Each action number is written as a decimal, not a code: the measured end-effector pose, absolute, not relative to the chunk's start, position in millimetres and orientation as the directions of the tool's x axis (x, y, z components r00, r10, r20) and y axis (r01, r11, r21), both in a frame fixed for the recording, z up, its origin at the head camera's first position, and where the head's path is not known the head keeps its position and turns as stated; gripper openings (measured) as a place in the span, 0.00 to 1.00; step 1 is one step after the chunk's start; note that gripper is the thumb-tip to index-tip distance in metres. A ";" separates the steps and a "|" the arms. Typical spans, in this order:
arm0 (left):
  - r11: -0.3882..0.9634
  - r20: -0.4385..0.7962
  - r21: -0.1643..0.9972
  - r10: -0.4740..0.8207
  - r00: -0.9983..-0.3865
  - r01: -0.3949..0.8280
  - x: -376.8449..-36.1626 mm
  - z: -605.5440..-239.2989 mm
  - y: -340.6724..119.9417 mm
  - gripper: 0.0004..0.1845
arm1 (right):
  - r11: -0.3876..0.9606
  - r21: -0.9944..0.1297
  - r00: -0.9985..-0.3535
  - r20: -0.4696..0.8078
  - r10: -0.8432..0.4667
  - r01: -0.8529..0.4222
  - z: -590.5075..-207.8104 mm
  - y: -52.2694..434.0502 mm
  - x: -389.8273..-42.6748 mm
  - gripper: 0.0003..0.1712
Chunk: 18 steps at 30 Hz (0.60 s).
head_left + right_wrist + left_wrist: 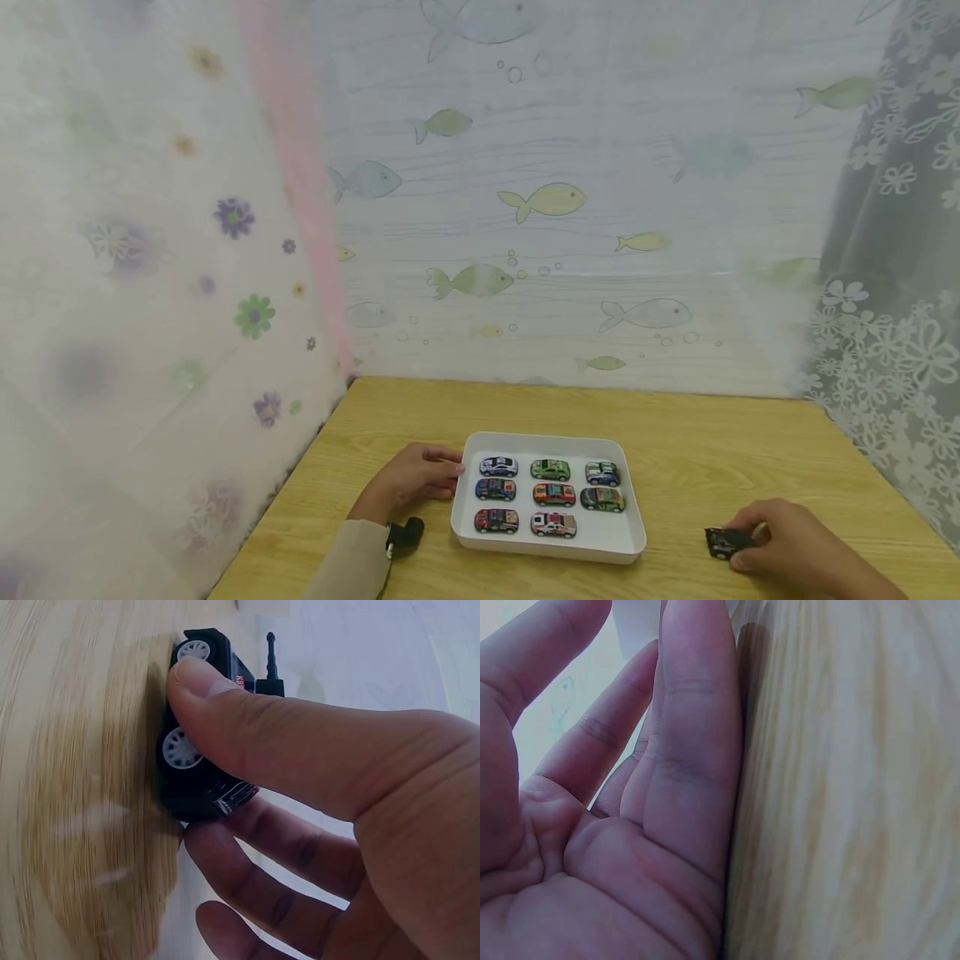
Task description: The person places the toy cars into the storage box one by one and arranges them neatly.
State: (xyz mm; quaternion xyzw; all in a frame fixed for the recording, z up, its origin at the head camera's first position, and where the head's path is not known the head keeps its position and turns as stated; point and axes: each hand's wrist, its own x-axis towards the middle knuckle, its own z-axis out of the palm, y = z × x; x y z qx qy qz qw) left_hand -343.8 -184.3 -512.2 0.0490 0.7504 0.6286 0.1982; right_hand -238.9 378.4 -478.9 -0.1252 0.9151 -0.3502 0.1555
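Note:
A white tray (547,547) holds several small toy cars, among them a green one (551,469) and a red-and-orange one (554,494). They stand in columns: three at left, three in the middle, two at right. Beside the tray's left wall rests my left hand (420,477), its fingertips touching the wall. The left wrist view shows those fingers (694,735) extended along the tabletop. To the right of the tray, my right hand (787,537) pinches a black toy military car (723,543) between thumb and fingers. It has white wheels and a gun-like barrel on top (271,660), and sits at the tabletop.
The wooden table (675,433) spreads around the tray. Behind it hangs a curtain (555,250) printed with fish, and a flowered curtain (150,333) covers the left side. A small black device (406,535) is strapped at the left wrist.

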 end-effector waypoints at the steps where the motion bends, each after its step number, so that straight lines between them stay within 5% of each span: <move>1: 0.207 -0.235 0.963 0.323 -0.917 -0.174 -343.9 -512.3 -184.5 0.25 | 0.720 -0.682 -0.919 -0.191 -0.345 -0.129 -478.9 376.5 -240.1 0.21; 18: 0.195 -0.231 0.965 0.329 -0.916 -0.174 -344.4 -511.4 -184.5 0.26 | 0.726 -0.616 -0.910 -0.035 -0.414 -0.307 -480.3 323.3 -255.6 0.18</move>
